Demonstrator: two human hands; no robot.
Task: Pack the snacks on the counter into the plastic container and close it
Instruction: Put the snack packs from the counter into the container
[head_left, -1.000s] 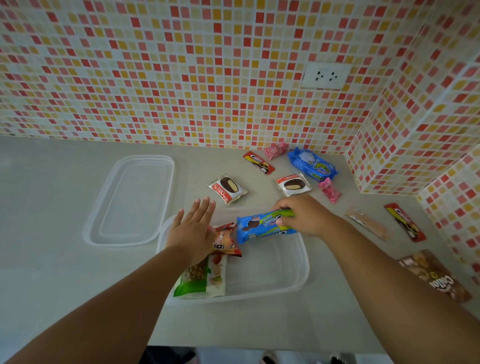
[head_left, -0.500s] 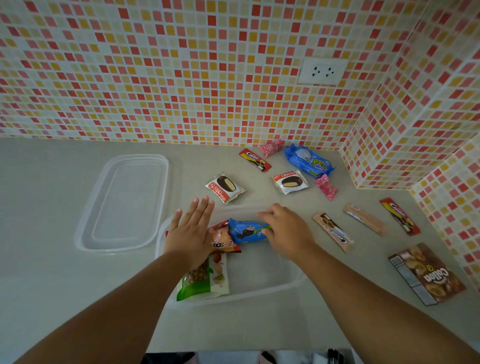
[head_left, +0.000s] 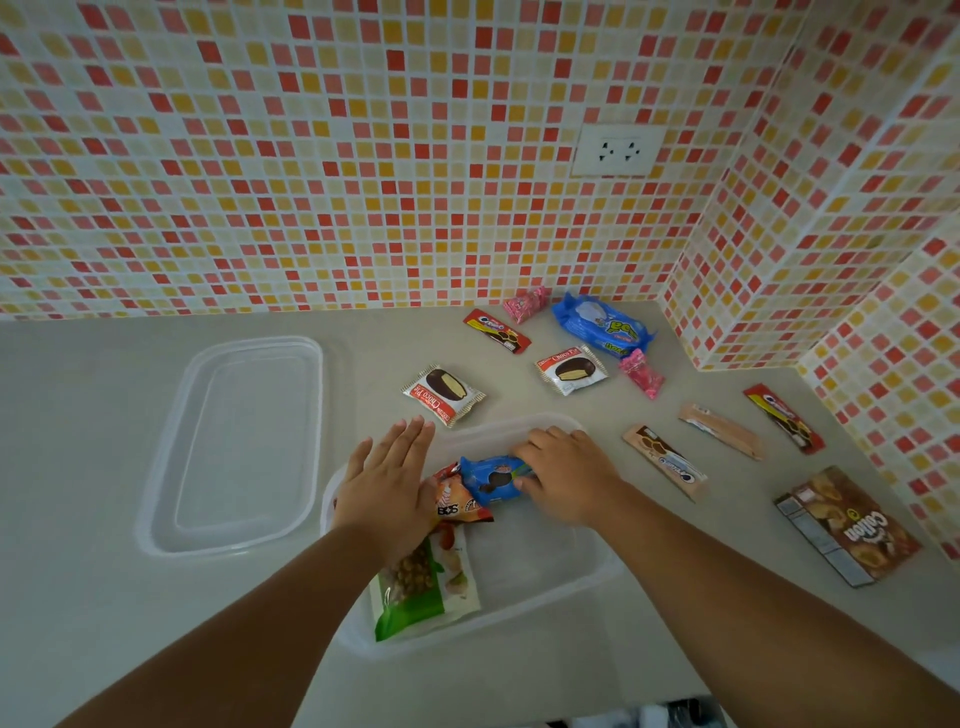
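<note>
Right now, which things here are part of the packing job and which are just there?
Part of the job:
plastic container
lid
blue packet under the right hand
left hand
loose snacks such as the brown box

Just there:
wall socket
tiled wall

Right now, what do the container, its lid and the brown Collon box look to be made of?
Container: clear, slightly frosted plastic, the counter shows through its wall. Lid: same translucent plastic, glossy rim. Collon box: likely printed cardboard, with sharp folded edges and flat faces.
</note>
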